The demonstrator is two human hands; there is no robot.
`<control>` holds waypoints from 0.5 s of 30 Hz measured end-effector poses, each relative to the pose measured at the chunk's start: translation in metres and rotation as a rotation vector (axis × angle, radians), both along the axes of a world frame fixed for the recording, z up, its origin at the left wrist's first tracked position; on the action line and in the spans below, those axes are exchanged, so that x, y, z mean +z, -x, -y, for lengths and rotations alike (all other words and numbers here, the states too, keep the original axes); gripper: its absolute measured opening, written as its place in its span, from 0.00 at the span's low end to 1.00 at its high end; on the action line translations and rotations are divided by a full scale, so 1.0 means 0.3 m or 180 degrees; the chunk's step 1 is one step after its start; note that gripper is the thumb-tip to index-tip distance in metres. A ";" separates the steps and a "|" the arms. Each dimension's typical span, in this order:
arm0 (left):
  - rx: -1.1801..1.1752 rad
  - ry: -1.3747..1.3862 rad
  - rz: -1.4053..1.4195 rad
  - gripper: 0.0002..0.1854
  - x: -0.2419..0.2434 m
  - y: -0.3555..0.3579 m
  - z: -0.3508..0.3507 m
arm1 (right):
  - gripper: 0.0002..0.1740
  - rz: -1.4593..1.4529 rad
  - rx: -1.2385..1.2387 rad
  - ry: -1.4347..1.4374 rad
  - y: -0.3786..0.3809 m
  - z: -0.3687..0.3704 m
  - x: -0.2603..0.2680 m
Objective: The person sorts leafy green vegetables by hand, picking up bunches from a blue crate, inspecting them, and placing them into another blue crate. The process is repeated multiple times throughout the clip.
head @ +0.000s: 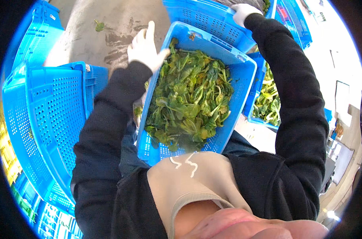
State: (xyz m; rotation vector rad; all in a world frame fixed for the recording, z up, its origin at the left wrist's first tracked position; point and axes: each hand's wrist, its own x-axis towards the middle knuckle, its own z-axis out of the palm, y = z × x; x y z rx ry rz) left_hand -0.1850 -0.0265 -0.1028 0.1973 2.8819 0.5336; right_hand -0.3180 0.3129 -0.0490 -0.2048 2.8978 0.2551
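A blue perforated plastic crate [243,86] is tilted before me, its near end by my torso. Loose leafy greens [195,95], some of them yellowing, cover much of its inside. My left hand [145,47], in a white glove, is beside the crate's left rim with its fingers spread; whether the thumb touches the rim I cannot tell. Beyond this crate stands another blue crate [204,22]. My white-gloved right hand [246,13] grips the top edge of that far crate at its right side.
Blue crates [55,101] stand nested on the left. To the right, under my arm, a blue crate [254,89] holds more greens [269,103]. One loose leaf [99,26] lies on the wet-stained concrete floor [82,41]. Further blue crates [294,24] are at the upper right.
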 end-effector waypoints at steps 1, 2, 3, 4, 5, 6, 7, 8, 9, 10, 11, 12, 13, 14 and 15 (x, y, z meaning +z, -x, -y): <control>0.0009 -0.0082 0.0195 0.52 -0.015 0.070 0.005 | 0.20 0.0106 -0.0095 0.0044 0.017 0.022 0.002; 0.0005 0.0027 0.0410 0.48 -0.143 0.101 0.017 | 0.24 0.0021 0.0182 -0.0027 0.018 0.037 0.024; -0.0033 -0.0021 0.0350 0.49 -0.190 0.101 -0.001 | 0.22 0.0133 0.0207 -0.0034 0.048 -0.011 0.022; -0.0263 -0.0038 0.0054 0.50 -0.184 0.074 -0.040 | 0.21 0.0629 -0.0080 -0.0099 0.155 -0.143 0.004; -0.0429 -0.0048 -0.0232 0.51 -0.178 0.037 -0.057 | 0.21 0.1134 -0.0308 -0.0144 0.256 -0.237 -0.010; -0.0274 -0.0246 -0.0044 0.52 -0.253 0.007 -0.042 | 0.20 0.0606 -0.0244 0.0013 0.237 -0.204 0.073; -0.0059 -0.0314 -0.0069 0.49 -0.325 -0.035 -0.038 | 0.19 0.0081 -0.0169 0.0180 0.207 -0.158 0.153; 0.0047 -0.0396 0.0681 0.47 -0.303 -0.024 -0.093 | 0.19 0.0096 0.0366 -0.0710 0.259 -0.375 0.161; 0.0262 -0.0385 0.1437 0.46 -0.266 -0.025 -0.112 | 0.19 0.0126 0.1018 -0.1507 0.306 -0.464 0.185; 0.0284 -0.0368 0.0767 0.45 -0.309 -0.057 -0.136 | 0.20 0.0401 0.0406 -0.1691 0.346 -0.548 0.204; 0.0333 -0.0374 0.0855 0.44 -0.313 -0.058 -0.122 | 0.22 0.0662 -0.0137 -0.1823 0.364 -0.508 0.235; 0.0374 -0.0397 0.0951 0.44 -0.305 -0.065 -0.113 | 0.18 0.0639 -0.0024 -0.1968 0.367 -0.482 0.255; 0.0407 -0.0441 0.1047 0.43 -0.299 -0.066 -0.106 | 0.15 0.0613 0.0081 -0.2132 0.373 -0.469 0.278; 0.0422 -0.0451 0.1071 0.43 -0.291 -0.060 -0.107 | 0.12 0.0582 0.0195 -0.2300 0.378 -0.454 0.305; 0.0422 -0.0440 0.1106 0.43 -0.274 -0.059 -0.111 | 0.09 0.0566 0.0329 -0.2470 0.382 -0.446 0.331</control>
